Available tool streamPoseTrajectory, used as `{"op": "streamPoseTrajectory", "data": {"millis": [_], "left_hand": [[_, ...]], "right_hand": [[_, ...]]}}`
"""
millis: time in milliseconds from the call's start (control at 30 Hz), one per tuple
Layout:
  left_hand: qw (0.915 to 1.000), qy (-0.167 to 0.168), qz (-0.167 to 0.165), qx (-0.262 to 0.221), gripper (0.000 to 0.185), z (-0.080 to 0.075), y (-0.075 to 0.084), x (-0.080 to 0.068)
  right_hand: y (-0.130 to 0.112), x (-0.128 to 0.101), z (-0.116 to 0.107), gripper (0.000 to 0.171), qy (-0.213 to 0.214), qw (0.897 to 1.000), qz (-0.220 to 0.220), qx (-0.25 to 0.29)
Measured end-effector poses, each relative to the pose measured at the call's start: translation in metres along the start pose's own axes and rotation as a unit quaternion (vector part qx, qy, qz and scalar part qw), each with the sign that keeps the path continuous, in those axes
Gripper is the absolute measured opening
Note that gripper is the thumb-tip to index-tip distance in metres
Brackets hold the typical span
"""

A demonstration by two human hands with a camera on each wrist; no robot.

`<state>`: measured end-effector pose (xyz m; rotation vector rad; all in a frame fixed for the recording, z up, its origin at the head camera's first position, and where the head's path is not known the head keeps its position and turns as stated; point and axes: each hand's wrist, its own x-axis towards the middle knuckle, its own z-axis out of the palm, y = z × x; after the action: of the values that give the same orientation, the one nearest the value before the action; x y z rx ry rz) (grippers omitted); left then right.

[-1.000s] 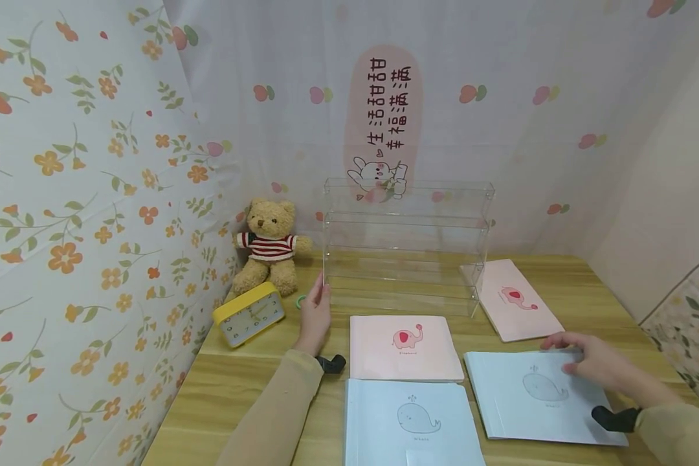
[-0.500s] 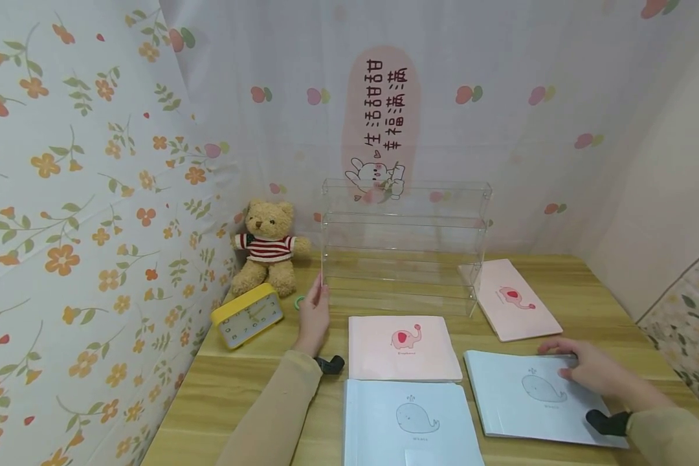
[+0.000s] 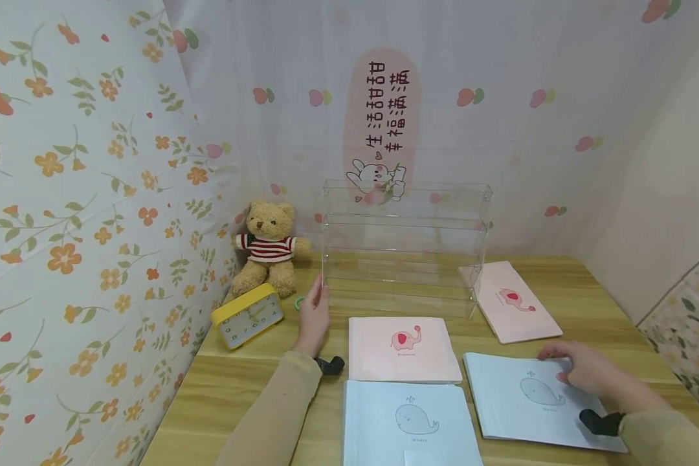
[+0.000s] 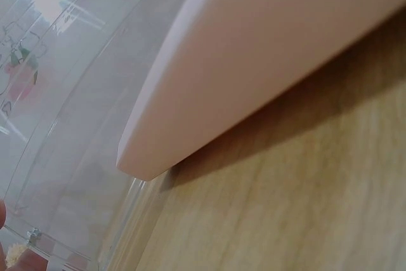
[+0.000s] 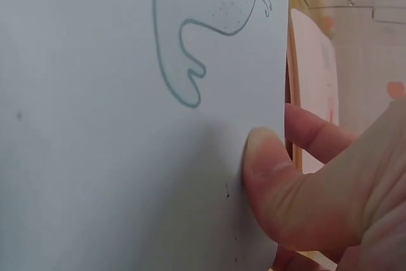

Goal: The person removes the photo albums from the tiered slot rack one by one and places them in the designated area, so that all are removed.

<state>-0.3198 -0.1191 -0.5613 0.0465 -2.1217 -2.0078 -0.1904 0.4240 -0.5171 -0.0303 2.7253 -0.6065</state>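
A blue notebook with a whale on its cover (image 3: pixel 512 404) lies at the right front of the table. My right hand (image 3: pixel 597 375) grips its far edge, with the thumb (image 5: pixel 269 163) on the cover and fingers behind the edge in the right wrist view. My left hand (image 3: pixel 314 317) holds the left side of a clear acrylic display rack (image 3: pixel 404 249) low down; only bits of its fingers show in the left wrist view. A pink elephant notebook (image 3: pixel 404 349) lies before the rack, with another blue whale notebook (image 3: pixel 413 424) nearer me.
Another pink elephant notebook (image 3: pixel 518 301) lies at the rack's right end. A teddy bear (image 3: pixel 268 246) sits left of the rack, behind a yellow clock (image 3: pixel 247 315). A small green ring (image 3: pixel 299 303) is beside my left hand. Printed curtains stand behind and at the left.
My right hand has shifted slightly left and toward me, its grip still on the blue notebook's far edge. My left hand and the rack have stayed in place.
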Motion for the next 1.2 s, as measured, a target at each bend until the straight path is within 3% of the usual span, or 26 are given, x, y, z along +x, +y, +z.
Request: {"op": "streamPoseTrajectory", "data": {"millis": [767, 1067, 1200], "left_hand": [[1.0, 0.006, 0.003, -0.001, 0.052, -0.003, 0.0, 0.002], [0.9992, -0.002, 0.039, -0.004, 0.057, 0.0, 0.014, 0.006], [0.9975, -0.004, 0.058, 0.042, 0.067, 0.003, 0.028, 0.003]], "right_hand": [[-0.003, 0.003, 0.003, 0.038, 0.039, 0.999, -0.002, -0.009], [-0.006, 0.007, 0.002, 0.036, 0.044, 0.999, 0.008, -0.018], [-0.01, 0.006, -0.001, 0.033, 0.046, 0.998, 0.007, -0.035]]}}
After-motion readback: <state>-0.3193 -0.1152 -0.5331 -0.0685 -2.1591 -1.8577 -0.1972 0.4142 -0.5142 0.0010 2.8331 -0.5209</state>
